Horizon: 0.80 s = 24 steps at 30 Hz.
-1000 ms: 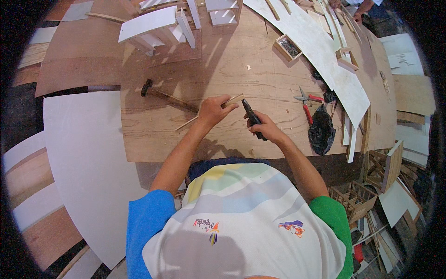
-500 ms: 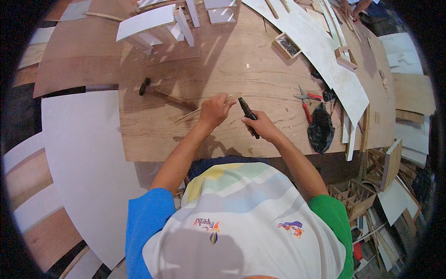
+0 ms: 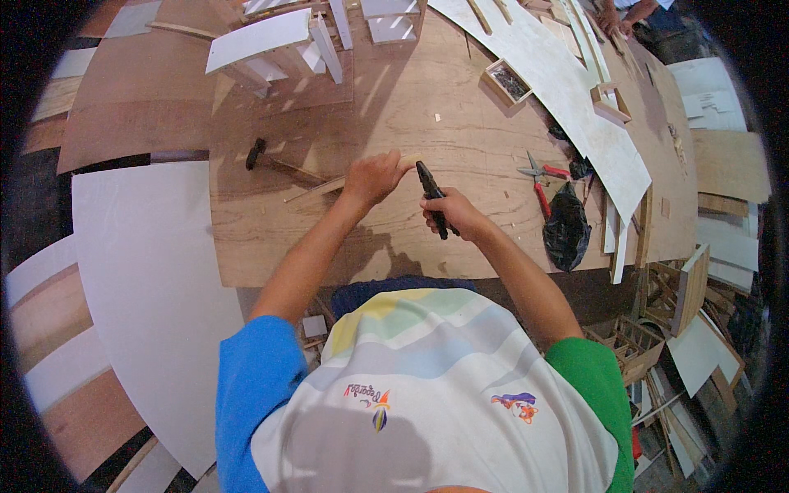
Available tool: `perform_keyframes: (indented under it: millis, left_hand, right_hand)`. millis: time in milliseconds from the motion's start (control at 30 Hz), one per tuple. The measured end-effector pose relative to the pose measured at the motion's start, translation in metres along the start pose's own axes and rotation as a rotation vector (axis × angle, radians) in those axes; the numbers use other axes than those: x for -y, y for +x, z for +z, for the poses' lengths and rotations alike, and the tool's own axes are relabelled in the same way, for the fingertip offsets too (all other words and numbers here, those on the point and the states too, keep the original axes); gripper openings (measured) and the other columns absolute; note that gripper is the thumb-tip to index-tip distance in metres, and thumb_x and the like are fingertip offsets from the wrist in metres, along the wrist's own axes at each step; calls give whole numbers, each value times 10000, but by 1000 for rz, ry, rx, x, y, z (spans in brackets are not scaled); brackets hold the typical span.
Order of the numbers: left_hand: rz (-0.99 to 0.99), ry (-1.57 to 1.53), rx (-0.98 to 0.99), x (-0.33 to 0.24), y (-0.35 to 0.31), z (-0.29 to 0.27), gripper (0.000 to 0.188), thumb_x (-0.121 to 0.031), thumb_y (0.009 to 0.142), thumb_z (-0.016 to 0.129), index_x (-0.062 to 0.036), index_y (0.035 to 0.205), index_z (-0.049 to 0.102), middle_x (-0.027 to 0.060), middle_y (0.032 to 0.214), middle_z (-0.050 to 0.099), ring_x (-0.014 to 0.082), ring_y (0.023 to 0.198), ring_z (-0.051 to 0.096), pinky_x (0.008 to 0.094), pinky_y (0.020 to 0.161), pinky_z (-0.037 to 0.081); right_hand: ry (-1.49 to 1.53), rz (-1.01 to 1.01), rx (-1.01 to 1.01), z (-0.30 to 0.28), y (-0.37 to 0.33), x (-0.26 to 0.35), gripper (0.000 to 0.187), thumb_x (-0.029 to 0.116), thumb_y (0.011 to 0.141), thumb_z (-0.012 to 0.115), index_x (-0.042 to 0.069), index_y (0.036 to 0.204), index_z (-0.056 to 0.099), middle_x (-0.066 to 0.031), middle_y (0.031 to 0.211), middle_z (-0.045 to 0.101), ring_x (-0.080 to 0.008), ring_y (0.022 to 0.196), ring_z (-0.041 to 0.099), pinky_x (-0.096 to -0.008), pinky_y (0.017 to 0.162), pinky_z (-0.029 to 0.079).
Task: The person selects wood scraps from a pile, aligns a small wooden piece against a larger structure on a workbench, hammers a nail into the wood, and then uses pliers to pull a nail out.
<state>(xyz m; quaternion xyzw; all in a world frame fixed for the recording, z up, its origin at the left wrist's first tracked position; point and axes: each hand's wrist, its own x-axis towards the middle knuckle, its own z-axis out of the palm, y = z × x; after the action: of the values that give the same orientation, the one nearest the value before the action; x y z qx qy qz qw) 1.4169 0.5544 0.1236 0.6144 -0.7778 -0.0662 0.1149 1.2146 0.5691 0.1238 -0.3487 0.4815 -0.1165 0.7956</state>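
Above the wooden worktable [image 3: 394,246], my left hand [image 3: 372,177] pinches a thin wooden strip [image 3: 312,190], whose long end slants down to the left. Its other end pokes out past my fingertips, close to the jaws of black-handled pliers [image 3: 430,182]. My right hand [image 3: 457,212] is wrapped around the pliers, which point up and slightly left. Whether the jaws touch the strip, I cannot tell. A hammer [image 3: 256,154] with a dark head and wooden handle lies left of my left hand; the handle's end is partly hidden near the strip.
Right of my hands lie red-handled snips [image 3: 543,187] and a black plastic bag [image 3: 567,230]. A small wooden box [image 3: 508,82] with dark bits inside sits farther back near a long white panel [image 3: 612,164]. White wooden assemblies [image 3: 263,41] stand back left. Another person's hands [image 3: 616,20] show far right.
My left hand has moved slightly up and left with the strip, which now lies at a flatter angle. The pliers have shifted a little left and up, and my right hand's grip has changed.
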Motion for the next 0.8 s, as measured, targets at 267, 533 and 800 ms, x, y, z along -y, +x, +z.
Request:
perform_keyframes:
  millis: [267, 533, 800]
  left_hand:
    - [-47, 14, 122, 9, 7, 7, 463, -539, 904, 411, -100, 831, 539, 161, 649, 628, 355, 606, 635, 476, 507, 497]
    - [-27, -85, 132, 10, 15, -3, 463, -521, 904, 429, -89, 794, 556, 179, 619, 608, 381, 611, 623, 493, 529, 488]
    - [-2, -163, -10, 16, 34, -10, 469, -518, 894, 453, -85, 755, 567, 178, 585, 596, 388, 578, 614, 486, 509, 484]
  right_hand:
    - [-109, -64, -84, 2, 17, -14, 96, 122, 835, 563, 45, 795, 522, -41, 601, 509, -154, 496, 501, -316, 456, 407]
    - [-97, -112, -19, -4, 12, -2, 84, 113, 838, 560, 53, 801, 513, -32, 627, 507, -145, 512, 496, -306, 469, 410]
    - [263, -170, 123, 12, 2, 25, 83, 100, 833, 576, 50, 822, 510, -24, 636, 507, -133, 509, 487, -300, 469, 409]
